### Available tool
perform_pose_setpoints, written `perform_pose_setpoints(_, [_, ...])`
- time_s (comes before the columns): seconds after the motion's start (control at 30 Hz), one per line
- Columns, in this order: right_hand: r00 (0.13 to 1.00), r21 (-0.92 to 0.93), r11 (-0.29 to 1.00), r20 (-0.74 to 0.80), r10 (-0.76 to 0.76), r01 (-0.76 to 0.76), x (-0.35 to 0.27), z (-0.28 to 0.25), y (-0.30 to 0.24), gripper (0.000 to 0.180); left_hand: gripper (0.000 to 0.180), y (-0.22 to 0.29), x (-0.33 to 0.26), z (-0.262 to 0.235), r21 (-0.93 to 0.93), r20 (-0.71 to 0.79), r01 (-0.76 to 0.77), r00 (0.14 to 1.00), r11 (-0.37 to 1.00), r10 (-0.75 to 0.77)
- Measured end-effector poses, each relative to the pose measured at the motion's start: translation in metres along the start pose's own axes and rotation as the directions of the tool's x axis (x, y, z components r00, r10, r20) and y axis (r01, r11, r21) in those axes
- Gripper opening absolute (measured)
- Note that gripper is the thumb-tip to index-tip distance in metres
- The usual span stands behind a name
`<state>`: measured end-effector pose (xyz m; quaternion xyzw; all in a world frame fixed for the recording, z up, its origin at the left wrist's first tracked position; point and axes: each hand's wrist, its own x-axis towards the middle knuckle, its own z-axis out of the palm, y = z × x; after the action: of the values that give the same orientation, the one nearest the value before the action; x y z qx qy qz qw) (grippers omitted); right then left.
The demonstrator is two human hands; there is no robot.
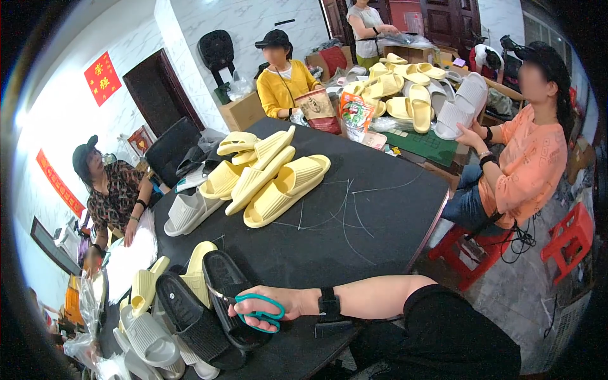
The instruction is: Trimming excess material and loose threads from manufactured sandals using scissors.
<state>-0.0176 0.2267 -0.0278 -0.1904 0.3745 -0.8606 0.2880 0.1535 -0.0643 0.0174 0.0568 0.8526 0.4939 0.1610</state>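
Right hand (269, 307) closed around teal-handled scissors (256, 310), blades at a black slipper (231, 304) on the tabletop (354, 234). Second black slipper (190, 323) just beside it. Yellow slippers (272, 180) well beyond. Left hand not visible.

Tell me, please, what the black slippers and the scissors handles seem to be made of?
The black slippers look like soft moulded foam, matte, with ribbed soles, though rubber is possible. The scissors in the right hand have teal handles, probably smooth plastic; the blades look like metal.
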Motion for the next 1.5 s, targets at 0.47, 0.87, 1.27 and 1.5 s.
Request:
perform_pose_setpoints(0.47, [0.999, 0.008, 1.0, -0.037, 0.0, 0.001, 0.001, 0.003, -0.001, 0.027, 0.035, 0.012, 0.082, 0.011, 0.494, -0.233, -0.317, 0.849, 0.809, 0.475])
perform_pose_setpoints(0.87, [1.0, -0.001, 1.0, 0.002, -0.005, 0.005, 0.0, 0.0, -0.001, 0.04, 0.051, 0.025, 0.102, 0.019, 0.711, -0.194, -0.28, 0.804, 0.645, 0.562])
perform_pose_setpoints(1.27, [1.0, -0.002, 1.0, -0.009, -0.016, 0.016, 0.002, -0.002, 0.001, 0.04, 0.047, 0.025, 0.099, 0.028, 0.73, -0.188, -0.322, 0.754, 0.603, 0.63])
perform_pose_setpoints(1.5, [1.0, 0.013, 1.0, -0.014, -0.013, 0.013, 0.003, -0.003, 0.002, 0.034, 0.045, 0.02, 0.101, 0.029, 0.62, -0.245, -0.261, 0.832, 0.74, 0.498])
